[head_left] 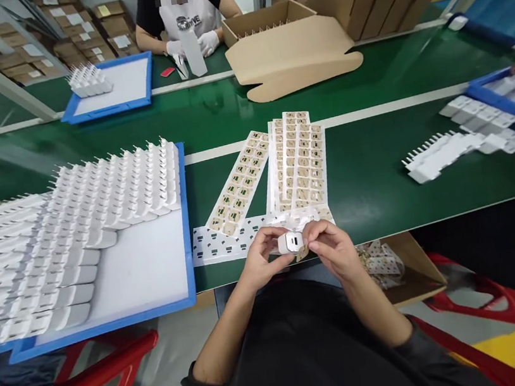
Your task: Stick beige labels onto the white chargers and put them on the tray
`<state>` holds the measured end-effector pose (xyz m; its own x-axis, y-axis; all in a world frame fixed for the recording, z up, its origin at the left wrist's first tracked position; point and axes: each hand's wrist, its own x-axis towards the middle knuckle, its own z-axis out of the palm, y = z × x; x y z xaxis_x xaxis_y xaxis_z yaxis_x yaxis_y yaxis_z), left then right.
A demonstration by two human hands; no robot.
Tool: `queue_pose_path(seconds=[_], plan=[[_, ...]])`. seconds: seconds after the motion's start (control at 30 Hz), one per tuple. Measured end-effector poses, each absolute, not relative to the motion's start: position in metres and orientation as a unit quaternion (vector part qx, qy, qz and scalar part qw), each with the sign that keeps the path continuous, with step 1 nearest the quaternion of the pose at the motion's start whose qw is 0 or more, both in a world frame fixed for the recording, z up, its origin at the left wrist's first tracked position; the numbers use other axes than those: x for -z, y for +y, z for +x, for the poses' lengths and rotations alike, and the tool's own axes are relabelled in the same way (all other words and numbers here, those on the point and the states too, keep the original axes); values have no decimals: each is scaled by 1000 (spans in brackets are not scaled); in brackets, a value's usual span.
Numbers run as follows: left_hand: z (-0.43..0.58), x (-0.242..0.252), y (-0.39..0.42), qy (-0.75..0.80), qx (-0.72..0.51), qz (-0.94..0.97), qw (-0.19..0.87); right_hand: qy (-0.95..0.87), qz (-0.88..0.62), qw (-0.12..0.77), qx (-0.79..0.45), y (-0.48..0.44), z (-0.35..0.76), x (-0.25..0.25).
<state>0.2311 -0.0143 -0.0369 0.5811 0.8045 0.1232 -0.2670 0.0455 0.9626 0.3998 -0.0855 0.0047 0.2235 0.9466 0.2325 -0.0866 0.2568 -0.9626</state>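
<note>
A small white charger plug (290, 242) sits between both my hands at the near edge of the green belt. My left hand (263, 257) grips its left side with curled fingers. My right hand (333, 247) pinches its right side, with a small sticker at the fingertips. Just beyond lie sheets of tan labels (298, 161) and an emptied backing sheet (226, 241). To the left, a blue-rimmed tray (186, 228) holds several rows of white plugs (109, 194).
Across the green belt (369, 171) a person in white gloves (209, 42) handles a white item beside an open cardboard box (285, 48) and another blue tray (113, 88). More plugs (453, 149) lie at right near a third tray. A carton (407, 271) stands by my right knee.
</note>
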Motion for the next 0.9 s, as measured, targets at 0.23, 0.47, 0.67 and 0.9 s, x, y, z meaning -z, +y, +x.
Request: queue_pose_path(seconds=[0.23, 0.47, 0.67, 0.9], plan=[[228, 42, -17, 235, -414, 688, 548, -442, -547, 612, -363, -86, 397, -21], [226, 44, -15, 207, -439, 687, 542, -423, -550, 596, -405, -83, 394, -32], [225, 44, -15, 201, -443, 688, 538, -424, -560, 585, -405, -81, 392, -32], [224, 46, -14, 221, -431, 690, 538, -434, -563, 576, -403, -80, 393, -28]])
